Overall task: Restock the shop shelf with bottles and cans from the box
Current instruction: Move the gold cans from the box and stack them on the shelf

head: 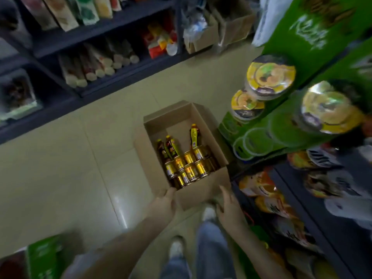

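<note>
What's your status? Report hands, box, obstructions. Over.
Left hand on cardboard box near-left corner, grip unclear; right hand open at near-right corner. Box open on floor, bottles and cans inside. Nothing over the box.

One head-worn wide-angle view, from above, facing steeply down at the aisle floor (60, 168), frame tilted, box (201, 190) near centre, dark shelving (60, 43) upper left, green shelf (302, 121) along right edge; edges blurred
</note>
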A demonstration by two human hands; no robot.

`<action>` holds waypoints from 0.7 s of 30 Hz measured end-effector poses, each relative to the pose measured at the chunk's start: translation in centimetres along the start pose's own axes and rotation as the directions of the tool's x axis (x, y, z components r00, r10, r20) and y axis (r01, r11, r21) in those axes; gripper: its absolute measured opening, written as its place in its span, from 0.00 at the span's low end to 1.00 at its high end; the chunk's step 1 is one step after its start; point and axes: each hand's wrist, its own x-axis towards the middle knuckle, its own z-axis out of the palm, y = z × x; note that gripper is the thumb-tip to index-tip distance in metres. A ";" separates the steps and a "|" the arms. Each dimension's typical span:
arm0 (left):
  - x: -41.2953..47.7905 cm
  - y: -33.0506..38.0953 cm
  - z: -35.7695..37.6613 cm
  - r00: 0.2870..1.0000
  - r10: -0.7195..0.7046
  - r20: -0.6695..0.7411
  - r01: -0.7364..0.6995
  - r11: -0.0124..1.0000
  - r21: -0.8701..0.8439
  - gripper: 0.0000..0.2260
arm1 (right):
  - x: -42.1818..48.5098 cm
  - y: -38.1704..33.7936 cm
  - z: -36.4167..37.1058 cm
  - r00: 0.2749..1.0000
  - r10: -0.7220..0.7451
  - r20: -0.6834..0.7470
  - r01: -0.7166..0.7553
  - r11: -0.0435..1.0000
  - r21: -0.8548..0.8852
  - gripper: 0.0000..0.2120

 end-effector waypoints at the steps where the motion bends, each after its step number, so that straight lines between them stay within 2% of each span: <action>1: 1.5 -0.5 1.2 0.999 -0.032 0.018 0.033 0.999 -0.026 0.20 | 1.9 0.7 0.8 1.000 0.007 0.019 -0.007 1.000 -0.010 0.30; 6: 11.0 -2.5 8.2 0.979 -0.192 0.062 0.199 0.972 -0.128 0.24 | 12.9 3.4 5.5 0.995 0.022 0.101 -0.014 0.997 -0.076 0.35; 10: 19.6 -3.8 14.6 0.955 -0.272 0.122 0.296 0.910 -0.291 0.30 | 22.9 6.2 11.3 0.993 -0.008 0.114 0.007 1.000 0.003 0.37; 15: 27.7 -4.9 20.6 0.962 -0.246 0.121 0.273 0.828 -0.490 0.33 | 32.0 9.2 16.9 0.993 -0.025 0.115 0.023 1.000 0.019 0.39; 19: 30.6 -4.9 23.0 0.961 -0.228 0.153 0.274 0.753 -0.598 0.38 | 34.6 10.9 18.4 0.990 -0.113 0.088 0.118 0.992 -0.054 0.40; 21: 31.3 -5.3 23.6 0.957 -0.243 0.161 0.290 0.732 -0.616 0.38 | 34.9 11.2 18.5 0.990 -0.112 0.091 0.120 0.989 -0.088 0.39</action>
